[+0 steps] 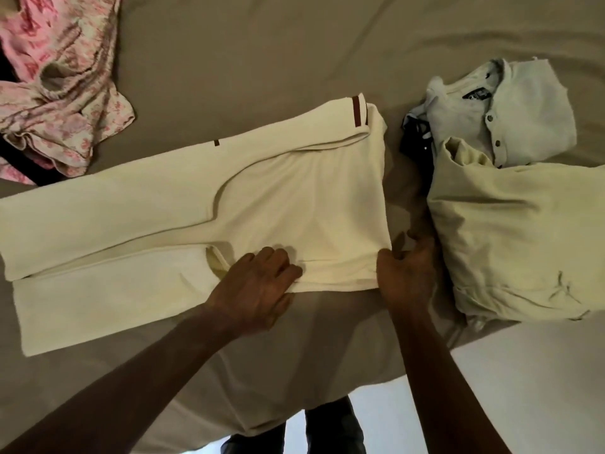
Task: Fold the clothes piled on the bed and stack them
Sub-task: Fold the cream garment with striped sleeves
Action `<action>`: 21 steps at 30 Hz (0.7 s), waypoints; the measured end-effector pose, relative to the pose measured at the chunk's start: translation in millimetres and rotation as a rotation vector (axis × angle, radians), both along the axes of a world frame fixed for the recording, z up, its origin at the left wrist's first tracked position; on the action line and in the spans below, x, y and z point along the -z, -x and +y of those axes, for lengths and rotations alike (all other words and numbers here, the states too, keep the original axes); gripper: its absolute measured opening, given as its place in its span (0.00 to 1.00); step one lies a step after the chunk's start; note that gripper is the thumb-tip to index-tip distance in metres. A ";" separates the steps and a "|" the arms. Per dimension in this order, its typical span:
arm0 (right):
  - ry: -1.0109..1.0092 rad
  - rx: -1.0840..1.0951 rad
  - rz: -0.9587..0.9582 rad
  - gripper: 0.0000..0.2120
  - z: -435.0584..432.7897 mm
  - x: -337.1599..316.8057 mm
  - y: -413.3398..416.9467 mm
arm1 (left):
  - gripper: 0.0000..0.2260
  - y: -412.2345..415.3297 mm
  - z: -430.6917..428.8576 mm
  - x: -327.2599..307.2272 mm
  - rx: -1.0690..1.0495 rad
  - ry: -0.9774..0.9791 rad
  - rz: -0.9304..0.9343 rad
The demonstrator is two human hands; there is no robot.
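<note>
The cream knit garment with maroon stripes (pixel 294 198) lies flat on the taupe bedsheet (pixel 262 60). The 2 hands are apart: the left hand (pixel 255 286) pinches its near hem and the right hand (pixel 406 276) grips its corner. The black neck label (pixel 571 93) on the grey buttoned shirt (pixel 530 106) is unreadable.

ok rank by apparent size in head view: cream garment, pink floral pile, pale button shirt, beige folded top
1. cream garment
2. beige folded top and pink floral pile: too alike to rank, pile is cropped
3. pale button shirt

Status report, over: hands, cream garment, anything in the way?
Both hands gripping cream garment: left hand near edge, right hand near right corner. Garment flat on bed, partly folded. Close beside right hand, folded stack, not blocking.
</note>
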State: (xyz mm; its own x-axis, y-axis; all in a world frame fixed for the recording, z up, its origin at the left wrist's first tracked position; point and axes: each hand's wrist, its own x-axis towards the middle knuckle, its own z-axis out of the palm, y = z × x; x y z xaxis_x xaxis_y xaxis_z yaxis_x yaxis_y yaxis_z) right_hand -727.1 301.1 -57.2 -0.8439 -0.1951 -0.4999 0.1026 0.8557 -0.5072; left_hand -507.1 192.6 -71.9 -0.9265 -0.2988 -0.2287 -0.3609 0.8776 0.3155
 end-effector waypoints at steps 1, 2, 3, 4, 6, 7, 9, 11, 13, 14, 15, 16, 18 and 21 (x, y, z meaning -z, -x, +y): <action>-0.020 0.026 -0.017 0.31 0.3 -2.5 0.1 | 0.22 -3.2 5.5 -0.4 0.014 0.005 -0.008; -0.040 0.006 -0.039 0.33 1.0 -4.8 1.1 | 0.25 -5.2 9.7 0.0 0.026 0.019 -0.035; -0.046 -0.043 -0.059 0.36 1.6 -8.5 0.6 | 0.28 -7.3 13.1 0.8 0.035 0.038 -0.073; -0.055 -0.101 -0.067 0.39 4.6 -9.1 -0.7 | 0.28 -9.0 16.6 0.7 0.035 0.059 -0.100; -0.057 -0.145 -0.080 0.41 10.2 -11.4 -2.3 | 0.24 -8.2 23.0 1.3 0.026 0.100 -0.094; -0.030 -0.117 -0.089 0.41 11.9 -8.5 -2.1 | 0.21 -6.6 23.2 1.4 0.027 0.115 -0.081; 0.080 0.019 -0.120 0.41 13.1 -7.2 0.4 | 0.16 -1.7 17.0 -2.9 0.049 0.079 -0.083; 0.212 0.174 -0.144 0.39 14.9 3.7 7.7 | 0.13 5.4 -0.7 -8.6 0.005 -0.045 -0.084; 0.358 0.353 -0.203 0.29 -0.3 -9.1 10.0 | 0.14 15.3 -23.9 -13.8 -0.158 -0.210 -0.046; 0.433 0.428 -0.246 0.22 -9.6 -13.3 12.7 | 0.14 20.9 -35.5 -16.2 -0.280 -0.299 -0.042; 0.480 0.455 -0.271 0.16 -18.6 -17.0 15.4 | 0.12 26.1 -46.5 -16.8 -0.399 -0.365 -0.053; 0.498 0.434 -0.259 0.12 -23.6 -19.7 16.5 | 0.12 30.0 -56.3 -15.7 -0.486 -0.401 -0.081; 0.442 0.220 -0.147 0.15 -24.4 -18.9 15.5 | 0.12 34.7 -71.5 -11.1 -0.592 -0.431 -0.141; 0.173 -0.209 -0.043 0.21 -8.9 -10.7 12.0 | 0.16 35.0 -77.2 -14.4 -0.650 -0.504 -0.169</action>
